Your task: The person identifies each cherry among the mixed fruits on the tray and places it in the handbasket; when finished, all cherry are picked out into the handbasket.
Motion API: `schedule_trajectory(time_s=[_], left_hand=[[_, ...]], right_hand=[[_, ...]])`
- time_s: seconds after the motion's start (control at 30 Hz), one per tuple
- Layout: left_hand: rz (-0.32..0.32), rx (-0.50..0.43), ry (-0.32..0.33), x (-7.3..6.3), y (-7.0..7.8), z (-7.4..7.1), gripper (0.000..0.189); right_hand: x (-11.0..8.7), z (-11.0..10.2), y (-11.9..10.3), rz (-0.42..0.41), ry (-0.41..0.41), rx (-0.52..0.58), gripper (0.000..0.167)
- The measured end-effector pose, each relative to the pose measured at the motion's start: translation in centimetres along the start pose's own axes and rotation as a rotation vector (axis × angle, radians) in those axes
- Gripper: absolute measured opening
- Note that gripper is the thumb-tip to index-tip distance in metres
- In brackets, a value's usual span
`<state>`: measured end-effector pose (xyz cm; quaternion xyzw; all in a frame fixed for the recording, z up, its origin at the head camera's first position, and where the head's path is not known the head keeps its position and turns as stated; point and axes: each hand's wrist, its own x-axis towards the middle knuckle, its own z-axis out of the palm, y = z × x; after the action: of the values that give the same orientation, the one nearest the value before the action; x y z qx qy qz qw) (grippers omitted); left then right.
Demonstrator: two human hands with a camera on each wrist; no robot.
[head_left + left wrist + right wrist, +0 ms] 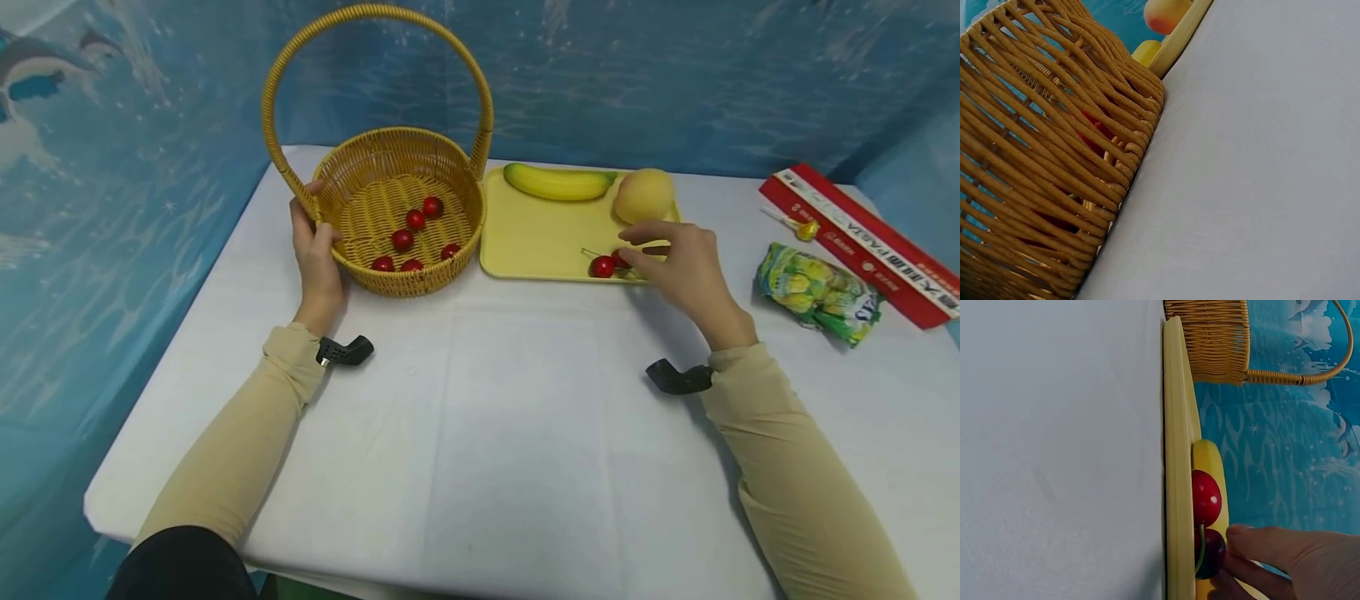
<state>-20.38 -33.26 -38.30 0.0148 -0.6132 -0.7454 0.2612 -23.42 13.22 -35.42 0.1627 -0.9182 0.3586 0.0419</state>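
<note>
My left hand (318, 271) grips the left side of a wicker basket (401, 283), at the foot of its tall arched handle. Several red cherries (402, 241) lie inside on the woven bottom. Over the front right corner of a yellow tray (540, 242), my right hand (686, 271) has its thumb and fingertips around a dark red cherry (1213, 553). A brighter cherry (1207, 498) sits right beside that one, near the tray's front edge. Behind them on the tray are a banana (558, 182) and a round yellow peach-like fruit (645, 196).
The tray stands close to the basket's right side. At the right of the white-covered table (517, 433) lie a long red box (870, 246), a green snack bag (817, 292) and a small gold-wrapped candy (807, 231). A blue sea-print curtain (675, 83) hangs behind.
</note>
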Motion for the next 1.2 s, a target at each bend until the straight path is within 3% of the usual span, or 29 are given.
schedule_trajectory(time_s=[0.23, 0.53, 0.7, 0.97, 1.2], left_hand=[[0.001, 0.005, -0.005, 0.1, 0.5, -0.1, 0.066], [0.011, -0.006, -0.005, 0.4, 0.7, -0.2, 0.067], [0.037, 0.04, 0.013, 0.3, 0.7, -0.3, 0.067], [0.045, 0.046, -0.009, 0.4, 0.3, 0.4, 0.066], [0.03, 0.052, -0.004, 0.0, -0.2, 0.3, 0.066]], right_hand=[[0.4, 0.4, 0.5, 0.025, -0.06, -0.028, 0.032], [0.5, 0.6, 0.4, 0.028, 0.022, -0.011, 0.033], [0.4, 1.0, -0.2, 0.028, 0.042, 0.015, 0.037], [0.4, 1.2, -1.7, -0.09, 0.153, 0.036, 0.034], [1.6, 2.0, -4.9, -0.14, 0.119, 0.074, 0.033]])
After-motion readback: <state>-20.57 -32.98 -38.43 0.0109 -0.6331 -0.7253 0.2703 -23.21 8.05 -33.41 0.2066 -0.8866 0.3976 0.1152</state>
